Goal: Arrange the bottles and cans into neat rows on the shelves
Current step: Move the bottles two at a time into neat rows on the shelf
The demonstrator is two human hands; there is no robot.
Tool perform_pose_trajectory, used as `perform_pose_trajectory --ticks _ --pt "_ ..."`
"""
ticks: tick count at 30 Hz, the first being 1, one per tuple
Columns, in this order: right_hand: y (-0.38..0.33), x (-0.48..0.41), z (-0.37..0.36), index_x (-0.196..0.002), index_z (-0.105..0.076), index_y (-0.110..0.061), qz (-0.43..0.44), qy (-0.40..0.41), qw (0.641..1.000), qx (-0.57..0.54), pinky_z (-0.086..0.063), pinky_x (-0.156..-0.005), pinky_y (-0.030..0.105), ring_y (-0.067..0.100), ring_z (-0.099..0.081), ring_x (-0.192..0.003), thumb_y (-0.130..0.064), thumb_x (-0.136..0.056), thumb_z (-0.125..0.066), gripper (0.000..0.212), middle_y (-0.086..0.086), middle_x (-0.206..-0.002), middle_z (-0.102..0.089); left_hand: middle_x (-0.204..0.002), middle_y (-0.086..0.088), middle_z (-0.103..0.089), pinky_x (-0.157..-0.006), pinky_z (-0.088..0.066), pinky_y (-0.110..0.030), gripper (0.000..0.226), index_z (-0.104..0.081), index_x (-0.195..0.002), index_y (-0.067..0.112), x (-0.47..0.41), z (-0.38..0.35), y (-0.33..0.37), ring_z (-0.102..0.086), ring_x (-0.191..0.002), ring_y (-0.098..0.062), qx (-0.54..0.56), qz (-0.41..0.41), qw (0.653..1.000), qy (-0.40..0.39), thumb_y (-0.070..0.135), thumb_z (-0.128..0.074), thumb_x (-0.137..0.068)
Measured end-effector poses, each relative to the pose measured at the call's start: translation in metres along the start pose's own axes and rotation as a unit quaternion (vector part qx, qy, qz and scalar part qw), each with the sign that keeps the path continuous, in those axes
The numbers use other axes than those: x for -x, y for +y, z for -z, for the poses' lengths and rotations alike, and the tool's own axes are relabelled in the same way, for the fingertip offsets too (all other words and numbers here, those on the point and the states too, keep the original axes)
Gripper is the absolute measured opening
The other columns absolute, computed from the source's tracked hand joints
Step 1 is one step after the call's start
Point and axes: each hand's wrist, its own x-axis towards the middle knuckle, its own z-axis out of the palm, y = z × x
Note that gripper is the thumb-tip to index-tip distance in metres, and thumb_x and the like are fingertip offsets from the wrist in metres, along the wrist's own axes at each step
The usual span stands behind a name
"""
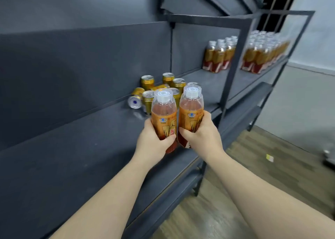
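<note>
Gripping one bottle apiece, the hands are close together over the shelf (pixel 87 159). The left hand (pixel 154 139) wraps the lower label of the left bottle (pixel 163 111), and the right hand (pixel 201 133) wraps the right bottle (pixel 190 108) the same way, fingers curled round each body. Both bottles are upright, caps up, with their sides touching or nearly so, which would suit setting them down as an aligned pair. The low hold leaves the caps free. Whether the bases rest on the shelf cannot be told, since the hands partly hide them. Just beyond the hands sits a loose cluster of gold cans (pixel 167 79), most of them upright. One tipped can (pixel 135 101) lies on its side beyond and to the left of the left hand, so these look not yet sorted. Well beyond the right hand, bottle rows (pixel 219 55) stand packed together, probably the pattern these two are meant to join.
</note>
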Motion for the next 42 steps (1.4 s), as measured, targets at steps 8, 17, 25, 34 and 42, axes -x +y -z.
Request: perform_pose_trajectory --ticks 8,17,25,34,42 --pt "0.071 -0.010 0.083 -0.110 -0.035 -0.035 -0.091 0.107 0.990 0.024 -0.051 -0.080 0.038 0.018 -0.061 -0.094 -0.043 -0.077 -0.077 0.055 -0.009 -0.106 -0.061 -0.118 0.014 -0.056 -0.079 -0.043 -0.018 0.071 -0.038 -0.137 0.024 -0.022 -0.105 0.043 -0.057 -0.108 -0.008 0.021 -0.058 0.988 -0.140 0.029 -0.080 -0.081" --pt "0.125 -0.031 0.138 -0.129 -0.040 -0.027 -0.185 0.216 0.958 0.045 -0.053 -0.085 0.040 0.018 -0.061 -0.101 -0.042 -0.074 -0.079 0.069 -0.007 -0.114 -0.061 -0.113 0.015 -0.059 -0.091 -0.052 -0.033 0.065 -0.041 -0.130 0.030 -0.066 -0.203 0.071 -0.060 -0.107 -0.009 0.032 -0.113 0.956 -0.268 0.031 -0.081 -0.078" --pt "0.165 -0.036 0.171 -0.131 -0.038 -0.027 -0.238 0.278 0.928 0.068 -0.052 -0.084 0.038 0.018 -0.060 -0.099 -0.043 -0.074 -0.077 0.071 -0.008 -0.113 -0.060 -0.121 0.009 -0.059 -0.097 -0.052 -0.035 0.068 -0.040 -0.134 0.027 -0.084 -0.271 0.087 -0.059 -0.112 -0.012 0.034 -0.137 0.927 -0.347 0.032 -0.082 -0.079" --pt "0.223 -0.076 0.221 -0.133 -0.038 -0.025 -0.245 0.295 0.921 0.065 -0.050 -0.084 0.038 0.019 -0.060 -0.102 -0.041 -0.075 -0.077 0.072 -0.006 -0.116 -0.059 -0.115 0.013 -0.058 -0.092 -0.052 -0.032 0.065 -0.042 -0.130 0.028 -0.104 -0.355 0.116 -0.058 -0.108 -0.010 0.026 -0.146 0.915 -0.374 0.032 -0.082 -0.080" --pt "0.279 -0.132 0.294 -0.132 -0.036 -0.028 -0.234 0.279 0.929 0.060 -0.052 -0.087 0.040 0.019 -0.059 -0.101 -0.044 -0.074 -0.077 0.072 -0.008 -0.117 -0.056 -0.117 0.012 -0.059 -0.093 -0.053 -0.035 0.068 -0.041 -0.132 0.026 -0.130 -0.442 0.163 -0.059 -0.109 -0.011 0.010 -0.143 0.927 -0.347 0.030 -0.083 -0.079"
